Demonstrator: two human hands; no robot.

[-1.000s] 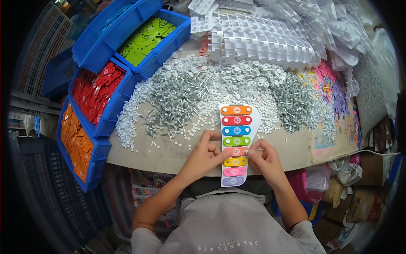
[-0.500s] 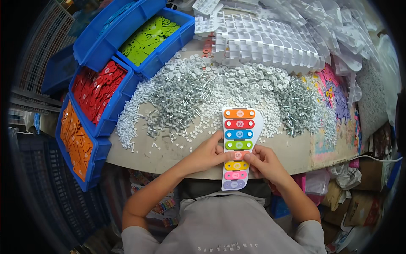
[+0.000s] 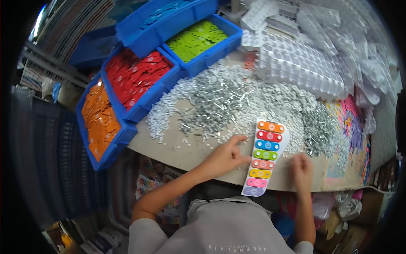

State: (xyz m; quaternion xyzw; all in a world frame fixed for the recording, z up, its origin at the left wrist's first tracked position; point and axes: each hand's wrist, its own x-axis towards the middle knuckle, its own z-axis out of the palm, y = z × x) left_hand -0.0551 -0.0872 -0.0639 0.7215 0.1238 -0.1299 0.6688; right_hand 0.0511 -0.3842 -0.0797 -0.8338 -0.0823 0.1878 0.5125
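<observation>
A toy xylophone [image 3: 266, 154] with a white board and a row of coloured bars lies slightly tilted across the table's front edge. White round caps sit at the ends of the upper bars, while the lower yellow, pink and purple bars show smaller dots. My left hand [image 3: 224, 160] is just left of it, index finger stretched out and thumb tip close to the board's left edge. To the right of the board, my right hand [image 3: 302, 167] is over the table, beside the loose small white caps [image 3: 294, 146]. Motion blurs its fingers, and whatever they may hold cannot be made out.
Heaps of silvery pins [image 3: 220, 99] and white washers [image 3: 292, 97] spread across the table. Blue bins with red bars [image 3: 137, 74], orange bars [image 3: 99, 118] and green bars [image 3: 196, 40] stand left. Clear plastic trays [image 3: 300, 63] pile up behind; pink and purple pieces [image 3: 355, 122] lie right.
Both hands have let go of the xylophone's lower part; the right has moved away to the right, the left has opened beside the board. The whole view has shifted and turned.
</observation>
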